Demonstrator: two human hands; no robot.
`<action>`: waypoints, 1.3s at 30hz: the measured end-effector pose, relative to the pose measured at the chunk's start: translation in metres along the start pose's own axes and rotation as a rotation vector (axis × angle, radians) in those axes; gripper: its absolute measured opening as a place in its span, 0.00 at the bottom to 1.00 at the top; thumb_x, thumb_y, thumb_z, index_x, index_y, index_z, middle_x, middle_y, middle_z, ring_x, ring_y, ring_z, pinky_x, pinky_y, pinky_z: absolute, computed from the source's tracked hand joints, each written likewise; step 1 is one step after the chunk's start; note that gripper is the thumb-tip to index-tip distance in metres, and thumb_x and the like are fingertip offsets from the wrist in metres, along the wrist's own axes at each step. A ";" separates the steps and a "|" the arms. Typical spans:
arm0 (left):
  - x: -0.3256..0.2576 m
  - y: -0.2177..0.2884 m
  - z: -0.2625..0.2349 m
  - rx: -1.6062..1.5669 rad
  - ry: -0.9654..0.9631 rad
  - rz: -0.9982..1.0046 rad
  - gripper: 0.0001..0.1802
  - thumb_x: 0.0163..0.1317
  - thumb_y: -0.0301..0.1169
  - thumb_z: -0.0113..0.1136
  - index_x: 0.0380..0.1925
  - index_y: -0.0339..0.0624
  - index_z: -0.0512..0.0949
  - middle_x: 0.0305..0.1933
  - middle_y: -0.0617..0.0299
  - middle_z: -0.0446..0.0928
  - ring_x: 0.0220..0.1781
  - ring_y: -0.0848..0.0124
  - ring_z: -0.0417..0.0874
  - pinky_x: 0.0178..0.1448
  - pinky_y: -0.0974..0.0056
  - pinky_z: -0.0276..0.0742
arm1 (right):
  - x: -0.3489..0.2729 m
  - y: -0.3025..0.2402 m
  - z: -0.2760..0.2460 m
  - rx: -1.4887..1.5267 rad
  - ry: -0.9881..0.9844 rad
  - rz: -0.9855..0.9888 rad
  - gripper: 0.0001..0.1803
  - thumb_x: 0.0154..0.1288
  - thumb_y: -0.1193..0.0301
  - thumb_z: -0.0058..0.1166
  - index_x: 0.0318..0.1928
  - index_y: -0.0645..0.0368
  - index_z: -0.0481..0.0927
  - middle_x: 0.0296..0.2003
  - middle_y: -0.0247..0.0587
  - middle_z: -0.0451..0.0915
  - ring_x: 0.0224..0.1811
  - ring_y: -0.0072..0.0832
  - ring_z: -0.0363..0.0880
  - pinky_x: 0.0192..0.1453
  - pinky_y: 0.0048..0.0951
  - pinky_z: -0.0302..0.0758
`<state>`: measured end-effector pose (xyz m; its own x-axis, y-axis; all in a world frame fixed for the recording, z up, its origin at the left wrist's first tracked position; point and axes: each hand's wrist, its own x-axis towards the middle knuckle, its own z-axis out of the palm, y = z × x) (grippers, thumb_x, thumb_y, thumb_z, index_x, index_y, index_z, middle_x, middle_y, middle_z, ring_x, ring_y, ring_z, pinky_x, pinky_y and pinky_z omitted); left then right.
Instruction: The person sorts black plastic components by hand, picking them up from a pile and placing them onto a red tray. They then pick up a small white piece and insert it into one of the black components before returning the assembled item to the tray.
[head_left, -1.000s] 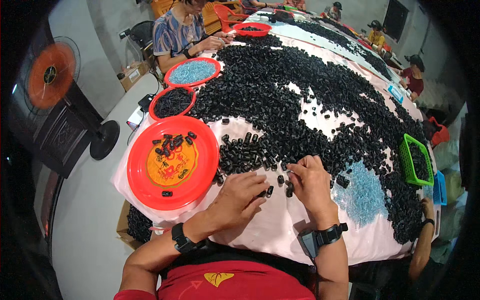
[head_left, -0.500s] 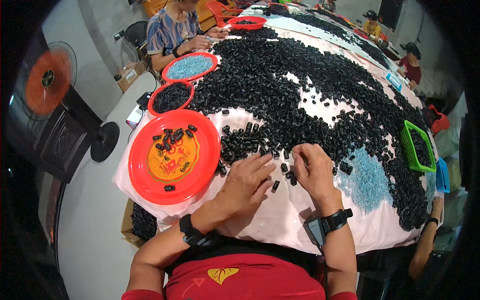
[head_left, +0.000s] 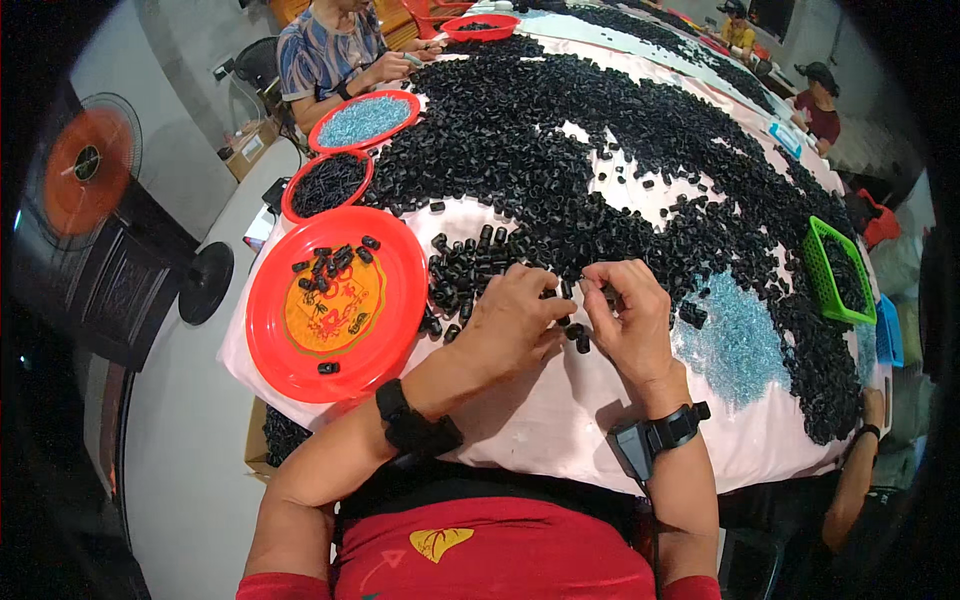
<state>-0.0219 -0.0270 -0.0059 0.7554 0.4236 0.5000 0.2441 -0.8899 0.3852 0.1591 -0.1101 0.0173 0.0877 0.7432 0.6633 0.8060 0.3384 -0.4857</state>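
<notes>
My left hand (head_left: 512, 315) and right hand (head_left: 635, 318) are hovering among glossy, short black cylinders (head_left: 470, 275).
My left fingers are arching, hiding any grip; my right fingertips are sitting narrowly together, I can't tell on what. Leftward, a smooth red tray (head_left: 402, 320) is resting on creased pink cloth (head_left: 560, 430); farther left, a fan (head_left: 90, 165) is standing.

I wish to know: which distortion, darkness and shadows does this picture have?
Head view: the corners fall to black, and the near edge of the pale pink tablecloth curves; head view: a soft shadow lies on this cloth below the bare left hand; head view: far small black cylindrical pieces blend into one dark mass.
</notes>
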 end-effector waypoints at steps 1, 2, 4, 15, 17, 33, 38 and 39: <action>0.000 0.002 0.001 0.020 -0.024 0.011 0.20 0.55 0.32 0.73 0.50 0.49 0.84 0.51 0.53 0.78 0.54 0.51 0.77 0.59 0.50 0.75 | -0.001 0.000 0.000 -0.002 0.000 0.000 0.07 0.61 0.81 0.63 0.40 0.61 0.82 0.33 0.43 0.82 0.35 0.42 0.80 0.40 0.39 0.76; 0.000 0.003 0.003 -0.025 -0.009 -0.029 0.17 0.52 0.29 0.73 0.45 0.48 0.84 0.49 0.55 0.77 0.54 0.53 0.76 0.58 0.51 0.76 | -0.001 -0.001 0.000 -0.001 0.005 0.005 0.07 0.61 0.80 0.63 0.40 0.61 0.82 0.33 0.43 0.82 0.35 0.42 0.80 0.40 0.39 0.76; 0.003 0.001 0.005 -0.032 -0.002 -0.035 0.15 0.51 0.28 0.72 0.41 0.47 0.84 0.47 0.57 0.77 0.52 0.54 0.77 0.56 0.52 0.76 | -0.002 -0.001 0.001 0.004 0.009 0.006 0.07 0.61 0.80 0.64 0.40 0.61 0.82 0.33 0.43 0.82 0.35 0.42 0.80 0.40 0.39 0.76; 0.004 0.004 -0.002 -0.250 0.096 -0.125 0.08 0.58 0.27 0.66 0.36 0.40 0.78 0.34 0.52 0.80 0.39 0.51 0.81 0.45 0.54 0.77 | 0.002 -0.012 -0.002 0.044 0.014 0.048 0.04 0.64 0.78 0.64 0.39 0.62 0.84 0.33 0.44 0.83 0.33 0.39 0.79 0.37 0.36 0.76; -0.002 0.004 -0.010 -0.348 0.134 -0.232 0.08 0.66 0.30 0.65 0.42 0.38 0.81 0.33 0.58 0.83 0.36 0.60 0.83 0.43 0.60 0.78 | 0.001 -0.014 -0.003 0.114 -0.011 0.108 0.04 0.65 0.78 0.63 0.40 0.63 0.85 0.34 0.43 0.83 0.33 0.35 0.79 0.35 0.32 0.75; -0.046 0.012 -0.030 -1.850 0.019 -0.870 0.13 0.78 0.33 0.57 0.57 0.40 0.78 0.49 0.61 0.84 0.46 0.76 0.87 0.45 0.75 0.83 | -0.001 -0.041 0.004 0.321 -0.242 0.015 0.16 0.58 0.84 0.62 0.47 0.58 0.89 0.37 0.39 0.88 0.36 0.29 0.81 0.33 0.25 0.75; -0.049 0.008 -0.030 -1.820 0.017 -0.887 0.14 0.78 0.33 0.56 0.59 0.41 0.77 0.51 0.62 0.83 0.47 0.76 0.86 0.41 0.78 0.81 | -0.001 -0.048 0.005 0.239 -0.216 -0.027 0.18 0.57 0.85 0.64 0.47 0.57 0.89 0.36 0.38 0.88 0.34 0.31 0.81 0.35 0.27 0.76; -0.050 0.006 -0.027 -1.819 0.015 -0.880 0.15 0.78 0.33 0.56 0.59 0.41 0.77 0.51 0.61 0.84 0.47 0.76 0.87 0.42 0.78 0.81 | -0.001 -0.047 0.006 0.220 -0.199 -0.060 0.18 0.57 0.85 0.64 0.47 0.57 0.89 0.36 0.39 0.88 0.34 0.32 0.82 0.37 0.29 0.77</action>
<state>-0.0748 -0.0488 -0.0076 0.7897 0.5718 -0.2222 -0.3126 0.6868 0.6562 0.1182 -0.1235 0.0360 -0.0902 0.8090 0.5808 0.6584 0.4860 -0.5747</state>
